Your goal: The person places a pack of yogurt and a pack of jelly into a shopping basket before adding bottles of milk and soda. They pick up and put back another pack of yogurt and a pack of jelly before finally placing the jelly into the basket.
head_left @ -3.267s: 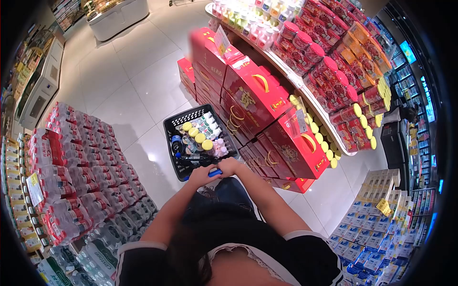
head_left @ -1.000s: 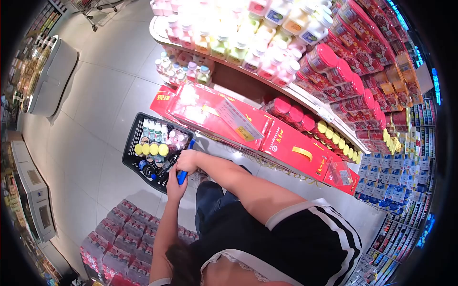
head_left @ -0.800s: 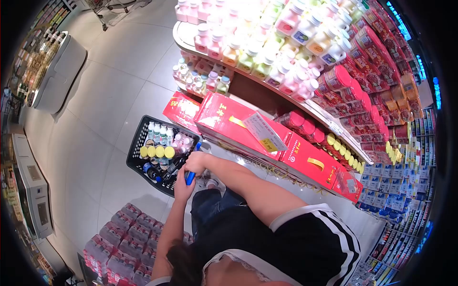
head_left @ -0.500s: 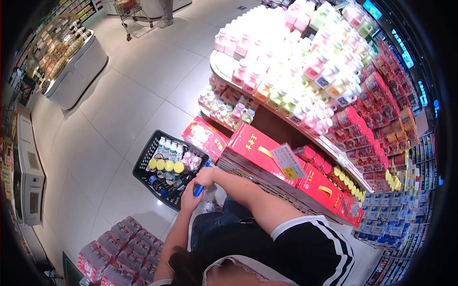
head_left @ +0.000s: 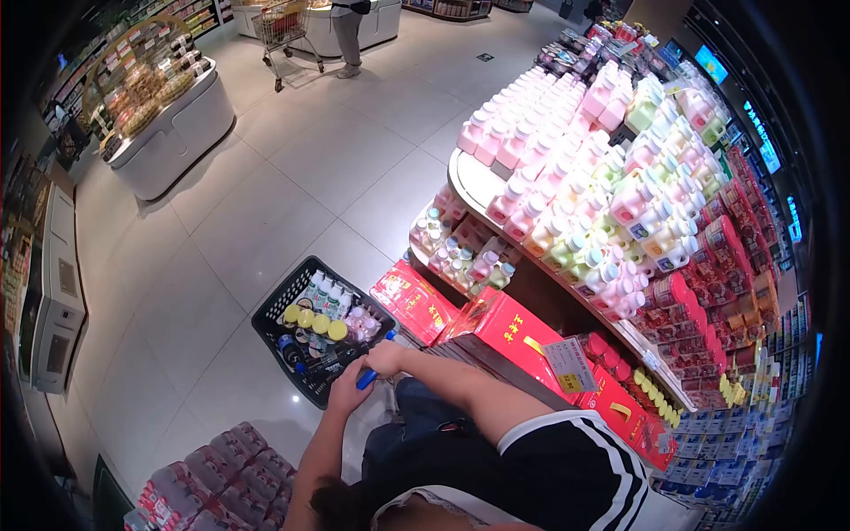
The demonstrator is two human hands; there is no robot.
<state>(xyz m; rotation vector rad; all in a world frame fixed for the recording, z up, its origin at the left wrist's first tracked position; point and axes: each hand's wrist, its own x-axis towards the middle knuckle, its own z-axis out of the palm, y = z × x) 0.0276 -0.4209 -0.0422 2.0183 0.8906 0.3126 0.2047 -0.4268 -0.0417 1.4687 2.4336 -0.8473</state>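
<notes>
Head view, left to right. At the far left stands a white chest cabinet (head_left: 53, 292), with a round white display island (head_left: 168, 133) stacked with packaged goods behind it; shrink-wrapped packs of red-labelled bottles (head_left: 221, 478) lie on the floor at the lower left, near the person's left side. In the centre a black plastic lattice shopping basket (head_left: 282, 301) rests on the pale tiled floor (head_left: 266, 195), holding yellow-capped bottles (head_left: 314, 320), white bottles with green labels (head_left: 326, 290) and a pack of pink bottles (head_left: 365, 323). The left hand (head_left: 347, 389) and the right hand (head_left: 387, 357) are both closed around the blue bar handle (head_left: 366, 379) at the basket's near edge, fingers wrapped fully, right hand above left. Just right of the basket, a stack of red cardboard gift boxes with yellow handles (head_left: 513, 341) borders its path closely; above them a curved white shelf (head_left: 474, 190) carries pastel pink, green and white plastic bottles (head_left: 575, 203), and red-lidded jars (head_left: 708, 274) fill the tier further right. At the top, well apart, another person (head_left: 350, 35) stands beside a wire trolley (head_left: 288, 26). Compared with half a second earlier, the grip on the handle and the basket's contents are unchanged; the view has lifted, so the other person and the trolley show more fully, and the pastel bottles have shifted rightward.
</notes>
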